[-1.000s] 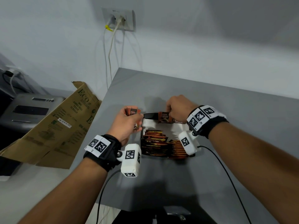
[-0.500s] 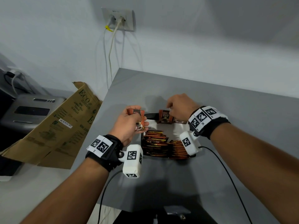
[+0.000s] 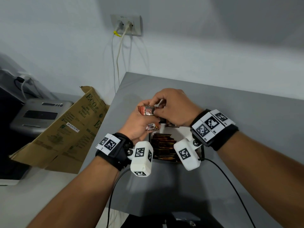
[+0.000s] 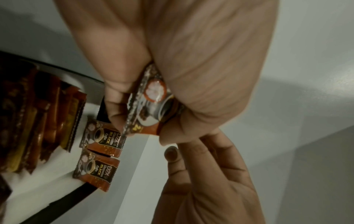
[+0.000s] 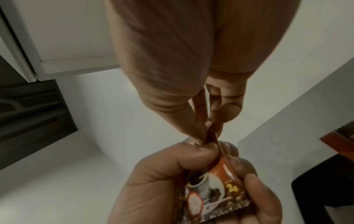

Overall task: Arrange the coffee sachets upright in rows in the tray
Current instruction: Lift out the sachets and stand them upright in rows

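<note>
My left hand [image 3: 144,119] grips a small bundle of orange-brown coffee sachets [image 3: 148,111] above the far left corner of the tray [image 3: 178,134]. My right hand [image 3: 158,104] pinches the top edge of one sachet [image 5: 201,115] in that bundle between thumb and fingers. The tray is black-rimmed and white inside, and holds rows of upright sachets [image 3: 162,147]. In the left wrist view two more sachets [image 4: 103,139] stand against the tray's far wall, apart from the packed rows [image 4: 38,121]. The wrist cameras hide part of the tray.
The tray sits on a grey table [image 3: 230,112] whose left edge is close by. A flattened cardboard box [image 3: 65,132] leans beside it, with a grey device [image 3: 39,114] further left. A wall socket [image 3: 126,25] with cables hangs behind.
My right hand left the sachet at the tray's far wall and moved left to the bundle. My left hand rose and shifted right to meet it.
</note>
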{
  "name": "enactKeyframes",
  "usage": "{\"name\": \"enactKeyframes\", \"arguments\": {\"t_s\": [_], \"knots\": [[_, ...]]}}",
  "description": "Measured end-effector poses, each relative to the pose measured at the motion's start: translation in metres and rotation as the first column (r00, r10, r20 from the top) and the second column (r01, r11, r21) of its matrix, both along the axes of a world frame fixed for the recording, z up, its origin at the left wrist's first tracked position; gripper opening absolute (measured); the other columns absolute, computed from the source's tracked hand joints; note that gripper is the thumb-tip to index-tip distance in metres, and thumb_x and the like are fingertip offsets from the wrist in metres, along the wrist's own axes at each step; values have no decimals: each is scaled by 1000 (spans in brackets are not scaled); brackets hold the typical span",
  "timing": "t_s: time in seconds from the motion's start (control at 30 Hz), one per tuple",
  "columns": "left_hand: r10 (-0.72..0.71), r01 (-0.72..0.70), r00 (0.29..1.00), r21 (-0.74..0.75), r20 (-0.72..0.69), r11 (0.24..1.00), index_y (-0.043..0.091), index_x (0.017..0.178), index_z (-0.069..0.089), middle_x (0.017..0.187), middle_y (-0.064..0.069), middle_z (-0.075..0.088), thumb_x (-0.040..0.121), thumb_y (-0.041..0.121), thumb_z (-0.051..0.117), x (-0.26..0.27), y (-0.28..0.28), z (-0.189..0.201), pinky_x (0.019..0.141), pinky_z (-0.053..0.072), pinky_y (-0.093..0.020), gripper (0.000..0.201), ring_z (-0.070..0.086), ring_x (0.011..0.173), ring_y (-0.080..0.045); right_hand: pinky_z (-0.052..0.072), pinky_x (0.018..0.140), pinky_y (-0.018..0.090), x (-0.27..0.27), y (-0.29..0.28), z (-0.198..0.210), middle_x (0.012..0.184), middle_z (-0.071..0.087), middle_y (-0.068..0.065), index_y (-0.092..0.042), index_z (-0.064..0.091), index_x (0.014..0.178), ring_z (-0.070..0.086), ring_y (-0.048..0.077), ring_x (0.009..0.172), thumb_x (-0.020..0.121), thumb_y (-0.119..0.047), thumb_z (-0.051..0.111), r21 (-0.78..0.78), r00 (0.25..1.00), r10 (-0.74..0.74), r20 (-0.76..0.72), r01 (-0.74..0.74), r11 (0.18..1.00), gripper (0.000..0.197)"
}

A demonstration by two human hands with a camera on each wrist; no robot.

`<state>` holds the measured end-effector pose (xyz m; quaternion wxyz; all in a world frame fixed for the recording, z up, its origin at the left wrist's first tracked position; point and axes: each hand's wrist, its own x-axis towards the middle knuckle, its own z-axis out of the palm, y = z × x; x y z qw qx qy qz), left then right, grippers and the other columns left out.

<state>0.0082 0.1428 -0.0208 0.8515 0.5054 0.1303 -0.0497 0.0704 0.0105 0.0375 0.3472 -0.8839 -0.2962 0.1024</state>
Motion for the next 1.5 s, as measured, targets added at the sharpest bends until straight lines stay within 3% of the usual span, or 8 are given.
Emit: {"name": "enactKeyframes", "arguments": {"t_s": [0.13,0.3,0.43,0.57,0.77,0.9,1.23,1.5], "knots": [[34,-34,999,-2,14,999,6,121,49,80,-12,66,59,-20,53,-1,2,-3,49,52,-31,67,66,60,-20,37,64,0,-4,7,-2,80,61,-15,-21,76,98,54,-1,67,79,-7,72,-49,997,23,68,-20,999,25],[78,-77,997,14,-24,997,8,118,54,86,-13,67,71,-22,60,-1,7,-8,53,56,-32,55,67,66,-22,49,75,17,-5,10,2,91,70,-5,-20,75,105,62,8,79,84,-6,69,-113,995,59,77,-50,992,26],[241,-227,964,126,-111,966,11,127,52,91,-6,67,80,-1,72,-1,21,-16,62,51,-33,52,62,67,-16,50,71,17,15,2,4,85,70,-10,-24,76,95,64,6,79,85,-6,69,-143,1000,-8,30,12,990,21],[373,-346,914,173,-160,922,19,122,55,85,7,66,88,3,66,0,42,-23,70,49,-37,39,54,65,-12,52,67,21,32,-6,-12,84,71,-6,-21,74,92,68,9,77,88,-6,67,-279,999,-32,-41,19,960,17],[364,-324,915,218,-175,921,23,111,57,88,7,65,88,4,64,-4,52,-32,67,49,-34,31,54,65,-13,60,70,32,32,4,-48,90,73,3,-21,71,89,69,16,76,89,-3,63,-443,995,-33,-99,-14,896,20],[343,-299,919,225,-196,927,23,111,56,88,6,64,90,4,62,-7,52,-37,68,50,-34,30,54,67,-13,56,63,27,33,7,-59,87,73,3,-20,70,89,69,14,71,89,-3,63,-472,996,-36,-85,-9,882,19],[324,-287,920,186,-219,940,18,121,55,91,0,63,90,-4,52,-7,49,-36,69,52,-35,38,55,70,-16,56,70,30,39,13,-71,92,73,6,-21,69,85,69,20,81,85,0,65,-474,995,-58,-79,13,880,21],[282,-248,940,181,-192,952,13,119,52,95,-11,59,85,-18,52,-7,39,-32,68,56,-40,46,61,71,-25,57,84,34,40,7,-71,109,69,7,-18,70,105,66,22,94,88,-7,65,-448,998,-66,-16,52,893,21]]}}
